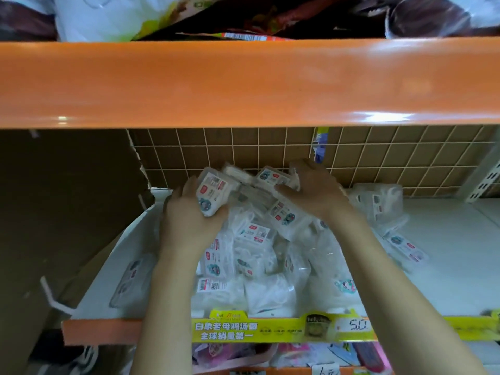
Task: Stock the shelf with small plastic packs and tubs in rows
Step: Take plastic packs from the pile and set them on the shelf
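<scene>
A heap of small clear plastic packs (pixel 251 269) with white contents and red-and-blue labels lies on the white shelf (pixel 446 255). My left hand (pixel 186 215) grips one small clear tub (pixel 213 193) at the heap's back left. My right hand (pixel 313 188) lies over several tubs (pixel 270 178) stacked at the back of the heap, fingers curled on them by the wire grid. More packs (pixel 378 201) lie to the right of my right wrist.
An orange shelf beam (pixel 243 82) hangs just above the hands. A wire grid back panel (pixel 270 147) closes the rear. A yellow price strip (pixel 270 330) runs along the front edge. Brown cardboard (pixel 67 198) stands at the left. Bagged goods sit on the shelf above.
</scene>
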### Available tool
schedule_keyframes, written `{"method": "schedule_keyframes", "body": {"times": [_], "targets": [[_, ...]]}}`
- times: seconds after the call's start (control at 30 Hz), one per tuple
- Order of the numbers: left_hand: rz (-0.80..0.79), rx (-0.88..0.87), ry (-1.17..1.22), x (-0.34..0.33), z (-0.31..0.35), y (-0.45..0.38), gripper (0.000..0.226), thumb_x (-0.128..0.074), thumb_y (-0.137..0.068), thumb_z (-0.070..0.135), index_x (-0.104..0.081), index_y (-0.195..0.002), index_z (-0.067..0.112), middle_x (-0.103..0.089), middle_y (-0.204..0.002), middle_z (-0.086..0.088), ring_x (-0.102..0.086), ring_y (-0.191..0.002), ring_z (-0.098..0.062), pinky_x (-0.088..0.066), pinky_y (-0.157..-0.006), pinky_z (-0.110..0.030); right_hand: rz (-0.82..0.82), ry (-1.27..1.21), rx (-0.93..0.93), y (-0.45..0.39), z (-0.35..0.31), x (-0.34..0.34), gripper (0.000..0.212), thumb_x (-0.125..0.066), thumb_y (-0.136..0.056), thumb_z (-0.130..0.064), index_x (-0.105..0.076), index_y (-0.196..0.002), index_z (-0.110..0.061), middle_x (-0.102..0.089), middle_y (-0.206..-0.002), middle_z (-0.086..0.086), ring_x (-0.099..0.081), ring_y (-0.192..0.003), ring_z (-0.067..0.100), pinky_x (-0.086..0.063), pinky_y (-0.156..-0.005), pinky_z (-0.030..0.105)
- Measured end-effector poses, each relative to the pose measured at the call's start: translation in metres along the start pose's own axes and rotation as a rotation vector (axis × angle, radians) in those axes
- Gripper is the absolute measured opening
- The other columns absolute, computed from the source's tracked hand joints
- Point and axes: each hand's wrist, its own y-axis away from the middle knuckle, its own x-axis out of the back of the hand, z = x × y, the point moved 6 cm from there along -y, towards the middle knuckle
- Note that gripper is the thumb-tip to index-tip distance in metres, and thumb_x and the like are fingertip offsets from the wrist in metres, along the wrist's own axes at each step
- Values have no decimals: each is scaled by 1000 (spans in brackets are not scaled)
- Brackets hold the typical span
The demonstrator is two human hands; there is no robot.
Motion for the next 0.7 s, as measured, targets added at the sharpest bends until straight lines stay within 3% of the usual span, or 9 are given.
{"method": "schedule_keyframes", "body": {"times": [0.1,0.2,0.3,0.57,0.7], "targets": [[15,11,-11,11,2,6,56,-64,-68,45,-57,-114,13,-62,-102,-9,-58,-94,-31,-37,-68,-28,-213,60,-32,-39,-1,-16,66,-66,-81,-49,-45,-129,-9,-51,-126,11,-50,-115,30,-42,-85,33],[8,17,-20,16,0,9,58,-59,-64,47,-58,-112,14,-64,-100,-9,-58,-93,-31,-36,-68,-28,-414,57,-111,-59,8,-33,77,-74,-60,-55,-48,-123,-20,-59,-117,5,-58,-95,22,-52,-82,38],[-10,31,-12,14,-3,11,54,-71,-72,39,-57,-118,14,-63,-106,-10,-59,-98,-32,-43,-72,-32,-528,89,-117,-66,14,-40,66,-77,-66,-48,-48,-120,-23,-61,-111,1,-60,-92,21,-53,-84,39],[-28,41,63,0,3,19,66,-74,-72,40,-52,-129,15,-63,-111,-6,-59,-104,-27,-50,-83,-40,-479,2,-92,-71,13,-44,58,-77,-61,-35,-54,-114,-27,-61,-104,0,-62,-90,23,-57,-74,43],[-7,9,93,-1,13,24,68,-78,-71,33,-51,-131,20,-62,-113,-6,-58,-105,-27,-48,-84,-34,-307,-115,7,-60,7,-22,60,-70,-75,-26,-46,-130,-28,-59,-102,1,-59,-87,18,-47,-58,24]]}}
